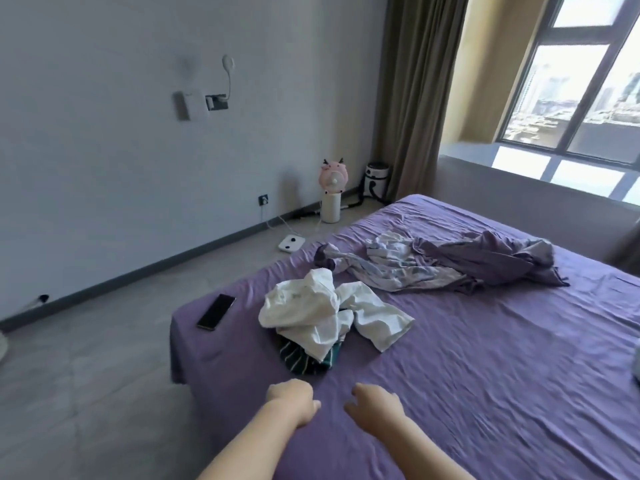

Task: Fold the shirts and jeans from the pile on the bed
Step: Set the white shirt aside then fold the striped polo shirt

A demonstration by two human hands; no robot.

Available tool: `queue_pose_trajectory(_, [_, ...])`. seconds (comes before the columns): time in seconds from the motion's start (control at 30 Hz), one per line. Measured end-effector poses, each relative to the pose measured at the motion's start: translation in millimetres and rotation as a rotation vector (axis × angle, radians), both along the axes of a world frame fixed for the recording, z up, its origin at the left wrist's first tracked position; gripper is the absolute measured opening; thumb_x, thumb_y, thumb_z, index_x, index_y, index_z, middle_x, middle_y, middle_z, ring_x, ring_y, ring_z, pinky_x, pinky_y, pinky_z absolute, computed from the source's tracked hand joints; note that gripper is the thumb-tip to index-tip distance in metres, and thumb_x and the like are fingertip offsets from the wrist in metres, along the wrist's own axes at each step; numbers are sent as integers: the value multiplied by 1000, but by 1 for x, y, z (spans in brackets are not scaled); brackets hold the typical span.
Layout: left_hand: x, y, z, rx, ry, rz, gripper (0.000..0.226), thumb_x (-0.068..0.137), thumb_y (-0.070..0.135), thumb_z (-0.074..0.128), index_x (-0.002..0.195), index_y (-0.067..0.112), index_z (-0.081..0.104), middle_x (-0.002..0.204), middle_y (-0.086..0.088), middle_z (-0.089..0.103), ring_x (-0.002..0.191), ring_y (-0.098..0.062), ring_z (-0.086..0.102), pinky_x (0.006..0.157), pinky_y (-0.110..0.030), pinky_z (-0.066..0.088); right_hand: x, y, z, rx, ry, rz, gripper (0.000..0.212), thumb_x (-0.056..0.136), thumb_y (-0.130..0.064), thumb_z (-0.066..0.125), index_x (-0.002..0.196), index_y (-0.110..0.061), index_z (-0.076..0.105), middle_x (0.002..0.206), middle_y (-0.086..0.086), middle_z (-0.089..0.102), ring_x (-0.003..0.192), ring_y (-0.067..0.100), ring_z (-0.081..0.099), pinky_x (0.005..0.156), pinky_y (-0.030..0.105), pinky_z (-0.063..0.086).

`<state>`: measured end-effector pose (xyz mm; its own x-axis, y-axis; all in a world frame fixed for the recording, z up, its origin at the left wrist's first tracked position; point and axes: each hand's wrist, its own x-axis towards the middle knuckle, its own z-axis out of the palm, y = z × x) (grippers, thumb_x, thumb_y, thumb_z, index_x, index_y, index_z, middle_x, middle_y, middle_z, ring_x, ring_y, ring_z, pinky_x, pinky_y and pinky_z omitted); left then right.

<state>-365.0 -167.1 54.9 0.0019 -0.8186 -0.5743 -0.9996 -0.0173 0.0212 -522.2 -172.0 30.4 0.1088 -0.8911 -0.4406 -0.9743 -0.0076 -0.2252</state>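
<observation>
Two bare hands reach over a purple bed [485, 358]: left hand [291, 398] w/ fingers curled loosely under, holding nothing; right hand [375, 405] w/ fingers relaxed, slightly bent, also empty. Just beyond the fingertips lies a crumpled white shirt [311, 313] atop a dark green striped garment [303, 358]; a phone [216, 311] sits left of the left hand's fingers. Cloth looks light, soft, floppy — prob. best pinched at shoulders or hem, one hand each.

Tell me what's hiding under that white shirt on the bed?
A dark green garment with white stripes peeks out from under the crumpled white shirt, at the pile's near edge. Most of it is covered, so its type and anything else beneath cannot be seen.
</observation>
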Motion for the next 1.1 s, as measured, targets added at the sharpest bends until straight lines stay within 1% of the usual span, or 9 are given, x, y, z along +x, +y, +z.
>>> queue_pose_trajectory(0.2, [21, -73, -6, -5, 17, 12, 45, 96, 46, 38, 123, 16, 58, 129, -6, 55, 119, -27, 53, 93, -32, 41, 9, -72, -2, -33, -3, 19, 32, 92, -37, 40, 113, -17, 51, 123, 2, 56, 115, 25, 52, 87, 36, 37])
queue_pose_trajectory(0.3, [37, -130, -16, -8, 47, -9, 43, 96, 44, 39, 121, 16, 59, 128, -6, 56, 118, -26, 54, 92, -33, 41, 19, -116, -8, -66, -23, -28, 19, 93, -38, 39, 82, -24, 44, 119, 2, 58, 111, 27, 54, 76, 35, 35])
queue_pose_trajectory(0.37, [51, -170, -27, 10, 51, -38, 44, 96, 44, 38, 123, 16, 58, 129, -7, 56, 118, -27, 53, 93, -35, 42, 29, -145, -16, -66, -29, -75, 30, 93, -40, 38, 68, -25, 30, 116, 2, 60, 108, 28, 56, 71, 32, 32])
queue_pose_trajectory(0.53, [76, -257, -72, 56, 100, -138, 42, 96, 41, 38, 128, 17, 50, 136, -9, 49, 124, -29, 47, 98, -39, 40, 58, -210, -57, 38, -35, -164, 29, 90, -38, 40, 106, -17, 51, 121, 5, 57, 111, 27, 55, 81, 33, 40])
queue_pose_trajectory(0.7, [72, -312, -126, -58, 183, -391, 67, 100, 40, 35, 149, 33, -9, 156, -5, -23, 146, -28, -11, 118, -47, 3, 80, -250, -113, 186, -58, -289, 39, 89, -42, 41, 121, -19, 47, 126, 6, 50, 118, 26, 49, 82, 36, 37])
queue_pose_trajectory(0.83, [59, -337, -165, -115, 177, -680, 99, 96, 46, 42, 109, 48, -56, 117, 5, -68, 119, -24, -57, 107, -55, -19, 83, -257, -150, 220, -69, -413, 46, 92, -44, 40, 132, -22, 40, 134, 2, 45, 121, 26, 46, 91, 38, 40])
queue_pose_trajectory(0.9, [55, -344, -195, -195, 192, -783, 107, 86, 54, 51, 117, 48, -52, 125, 1, -64, 116, -24, -58, 102, -61, -18, 79, -255, -166, 205, -90, -487, 44, 94, -47, 38, 131, -23, 40, 134, 0, 45, 121, 24, 46, 91, 38, 41])
queue_pose_trajectory(1.0, [44, -343, -223, -273, 157, -943, 99, 75, 67, 48, 145, 41, -16, 140, -10, -50, 129, -38, -43, 98, -77, -8, 72, -248, -190, 213, -102, -545, 45, 95, -49, 36, 131, -22, 38, 136, -1, 43, 122, 23, 45, 91, 37, 42])
queue_pose_trajectory(1.1, [34, -342, -248, -159, 45, -1032, 98, 65, 63, 66, 147, 37, 17, 141, -14, -47, 134, -45, -33, 96, -78, -7, 64, -240, -213, 234, -120, -571, 55, 96, -49, 33, 143, -21, 28, 146, -1, 35, 129, 22, 40, 98, 36, 40])
